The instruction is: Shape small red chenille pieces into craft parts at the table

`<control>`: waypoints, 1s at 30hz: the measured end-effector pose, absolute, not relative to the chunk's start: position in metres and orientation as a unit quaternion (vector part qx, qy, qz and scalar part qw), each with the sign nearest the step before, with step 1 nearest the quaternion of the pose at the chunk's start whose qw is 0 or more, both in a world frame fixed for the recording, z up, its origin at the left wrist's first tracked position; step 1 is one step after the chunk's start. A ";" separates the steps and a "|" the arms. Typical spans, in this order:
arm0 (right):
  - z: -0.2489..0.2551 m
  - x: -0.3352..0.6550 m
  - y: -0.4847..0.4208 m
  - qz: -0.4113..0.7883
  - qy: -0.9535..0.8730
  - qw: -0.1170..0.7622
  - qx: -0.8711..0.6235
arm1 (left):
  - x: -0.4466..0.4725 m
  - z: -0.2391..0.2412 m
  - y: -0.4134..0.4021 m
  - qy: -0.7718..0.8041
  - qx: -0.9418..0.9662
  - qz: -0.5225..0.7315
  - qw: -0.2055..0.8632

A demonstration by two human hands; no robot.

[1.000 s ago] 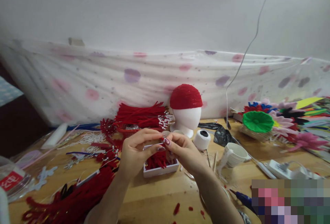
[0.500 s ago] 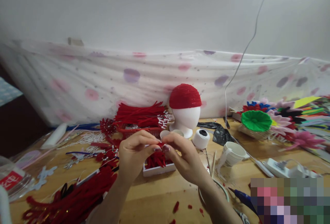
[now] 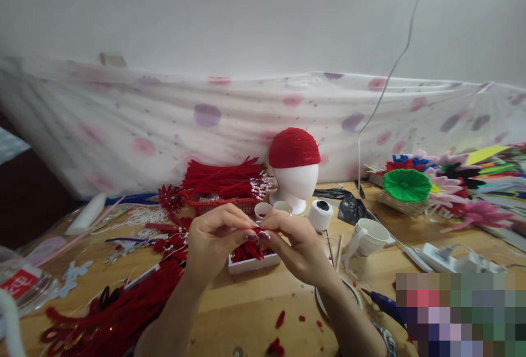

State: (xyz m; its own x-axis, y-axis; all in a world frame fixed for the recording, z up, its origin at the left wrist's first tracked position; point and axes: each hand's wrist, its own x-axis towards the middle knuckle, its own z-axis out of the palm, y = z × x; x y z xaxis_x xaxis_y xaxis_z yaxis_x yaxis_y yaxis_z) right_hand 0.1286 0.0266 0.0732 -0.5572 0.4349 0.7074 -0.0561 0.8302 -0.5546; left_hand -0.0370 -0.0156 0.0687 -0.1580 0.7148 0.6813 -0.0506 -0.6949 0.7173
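Observation:
In the middle of the head view, both my hands meet fingertip to fingertip over a small white box [image 3: 255,265]. My left hand [image 3: 211,245] pinches a small red chenille piece [image 3: 258,230], and my right hand [image 3: 295,245] pinches the same piece from the other side. Fingers and thumbs cover most of it, so its exact shape is hidden. Below the hands, the box holds several red chenille pieces [image 3: 249,251]. Two small cups, one of them a white cup [image 3: 261,210], stand just behind my fingertips.
Behind stands a white foam head [image 3: 296,182] with a red cap [image 3: 294,148], beside a thread spool [image 3: 320,215] and a red basket [image 3: 224,203] of chenille stems. A mug [image 3: 372,238], power strip [image 3: 438,258] and glue gun [image 3: 384,305] are right. Red stem bundles [image 3: 119,305] lie left.
The view has tipped slightly, so the background sits a little higher. Both hands keep their pinch on the red chenille piece, with only small finger movement.

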 end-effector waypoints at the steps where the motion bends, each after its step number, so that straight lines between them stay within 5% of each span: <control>1: 0.074 0.129 0.026 0.272 -0.839 0.458 -0.112 | -0.037 0.069 -0.016 0.281 0.593 0.705 0.267; 17: 0.074 0.130 0.023 0.176 -0.841 0.501 -0.103 | -0.042 0.073 -0.019 0.353 0.563 0.674 0.324; 21: 0.077 0.131 0.028 0.180 -0.843 0.495 -0.111 | -0.041 0.077 -0.023 0.390 0.601 0.643 0.270; 26: 0.082 0.144 0.034 0.218 -0.911 0.314 -0.156 | -0.047 0.075 -0.017 0.477 0.621 0.592 0.193; 30: 0.081 0.158 0.041 0.253 -0.936 0.142 -0.199 | -0.054 0.053 0.007 0.602 0.652 0.430 0.168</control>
